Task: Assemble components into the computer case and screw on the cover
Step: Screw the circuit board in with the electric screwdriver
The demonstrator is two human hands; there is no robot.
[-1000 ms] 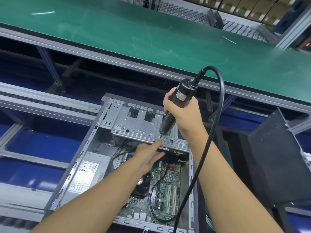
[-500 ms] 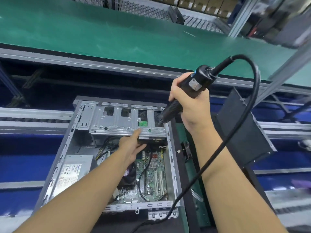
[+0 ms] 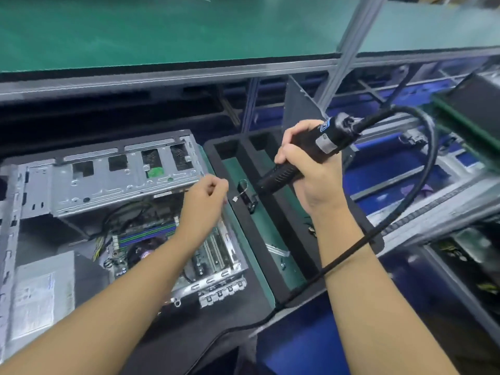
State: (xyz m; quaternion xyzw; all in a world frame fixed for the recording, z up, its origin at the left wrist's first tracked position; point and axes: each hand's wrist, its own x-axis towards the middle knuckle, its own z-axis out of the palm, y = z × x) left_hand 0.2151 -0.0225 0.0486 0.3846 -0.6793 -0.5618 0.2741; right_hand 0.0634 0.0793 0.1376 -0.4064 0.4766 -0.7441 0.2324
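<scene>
The open computer case [image 3: 108, 201] lies on its side on a black mat [image 3: 189, 334], its cover off, so the motherboard [image 3: 162, 239] and the grey power supply [image 3: 40, 293] show inside. The metal drive cage [image 3: 113, 177] spans the far end of the case. The left hand [image 3: 205, 196] hovers over the case's right edge, just off the near right corner of the cage, fingers curled into a loose fist; whether they pinch anything small cannot be told. To the right of the case, above a black tray [image 3: 243, 212] with a green floor, the right hand [image 3: 305, 169] grips a black electric screwdriver [image 3: 303, 155], fingers wrapped tightly around its body, tip pointing down-left toward the tray. Its black cable [image 3: 422, 169] loops right of the case and runs back down past the right forearm
</scene>
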